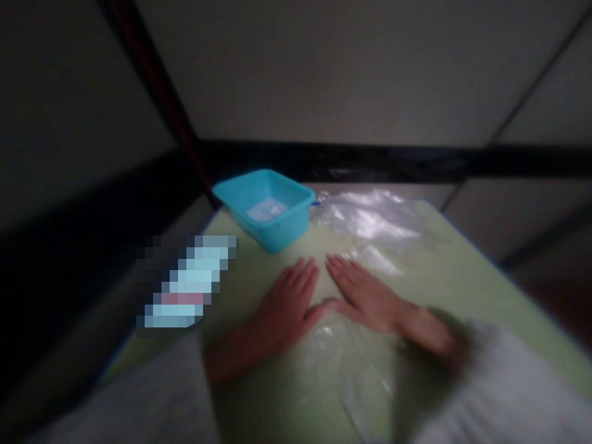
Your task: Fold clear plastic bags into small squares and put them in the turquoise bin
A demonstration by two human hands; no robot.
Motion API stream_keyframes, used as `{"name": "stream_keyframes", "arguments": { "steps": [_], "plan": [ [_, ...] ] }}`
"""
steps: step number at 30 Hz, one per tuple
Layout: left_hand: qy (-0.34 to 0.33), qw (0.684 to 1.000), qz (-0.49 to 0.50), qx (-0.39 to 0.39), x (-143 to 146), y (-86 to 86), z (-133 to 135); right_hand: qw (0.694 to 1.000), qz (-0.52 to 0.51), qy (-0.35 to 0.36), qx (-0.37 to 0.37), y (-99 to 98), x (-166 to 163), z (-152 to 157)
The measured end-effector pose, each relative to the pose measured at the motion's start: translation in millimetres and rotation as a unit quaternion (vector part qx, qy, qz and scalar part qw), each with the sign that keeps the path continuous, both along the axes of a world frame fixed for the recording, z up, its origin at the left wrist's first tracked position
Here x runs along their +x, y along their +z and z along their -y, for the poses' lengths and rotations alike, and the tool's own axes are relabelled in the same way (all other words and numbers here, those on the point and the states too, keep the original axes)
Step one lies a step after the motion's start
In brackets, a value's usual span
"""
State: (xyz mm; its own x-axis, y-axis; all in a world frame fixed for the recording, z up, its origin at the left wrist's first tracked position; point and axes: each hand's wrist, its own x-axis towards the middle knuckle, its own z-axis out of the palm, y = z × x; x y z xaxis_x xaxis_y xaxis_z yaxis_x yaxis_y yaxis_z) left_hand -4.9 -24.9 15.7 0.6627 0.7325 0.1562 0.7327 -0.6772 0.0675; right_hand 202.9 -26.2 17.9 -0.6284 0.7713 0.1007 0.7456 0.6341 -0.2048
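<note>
Left hand (287, 302) and right hand (365, 293) flat on clear plastic sheet (370, 228) — fingertips nearly touching — beside a turquoise tub (266, 206) on green table (462, 277).

Pale green table (462, 265) under clear plastic sheet (370, 222), turquoise tub (268, 209).

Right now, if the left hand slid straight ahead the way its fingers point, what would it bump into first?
Probably the turquoise plastic tub: the left hand lies flat on the clear plastic sheet, fingers aimed up and slightly right, towards the tub's near corner. Blur leaves this uncertain.
</note>
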Motion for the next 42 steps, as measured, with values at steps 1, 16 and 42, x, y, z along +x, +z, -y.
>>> {"name": "stream_keyframes", "arguments": {
  "steps": [1,16,42],
  "plan": [
    [-0.001,1.000,-0.002,0.000,-1,0.0,0,1.000,0.001,-0.005,-0.002,-1.0,2,-1],
    [-0.013,1.000,0.014,0.013,-5,-2.6,-2,0.997,-0.010,-0.075,0.017,-8.8,35,-21],
    [-0.007,1.000,-0.018,0.001,-5,2.6,-4,0.998,-0.005,0.052,-0.029,7.9,1,10]
  ]
}}
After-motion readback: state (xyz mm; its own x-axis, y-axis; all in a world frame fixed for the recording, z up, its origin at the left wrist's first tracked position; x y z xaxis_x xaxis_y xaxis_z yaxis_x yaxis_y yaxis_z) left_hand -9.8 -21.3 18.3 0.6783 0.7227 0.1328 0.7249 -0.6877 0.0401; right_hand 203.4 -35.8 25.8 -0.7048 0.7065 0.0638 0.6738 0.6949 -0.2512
